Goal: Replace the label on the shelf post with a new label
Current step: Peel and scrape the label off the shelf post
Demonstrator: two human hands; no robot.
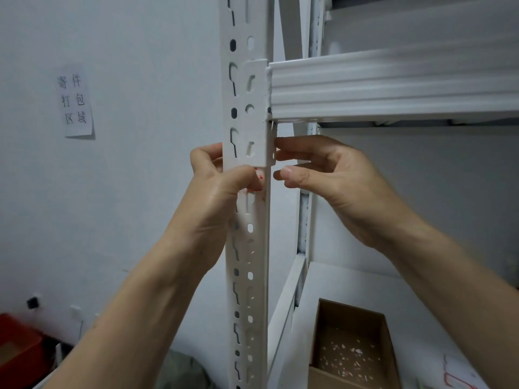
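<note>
Left forearm [146, 299] and right forearm [438, 262] rise to the post [254, 248]. The label [259, 176], white with red marks, sits on the front of the post just under the beam [393, 88]. The left hand [219, 186] covers most of it, thumb pressed on it, fingers curled round the post. The right hand [325, 175] keeps thumb and fingers apart, fingertips at the post's edge. A slipping thumb could tear the label or leave it crooked. I cannot tell if it is the old or new one.

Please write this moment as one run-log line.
left hand: grips shelf post, thumb on red-marked label | right hand: fingertips touch post edge
</note>
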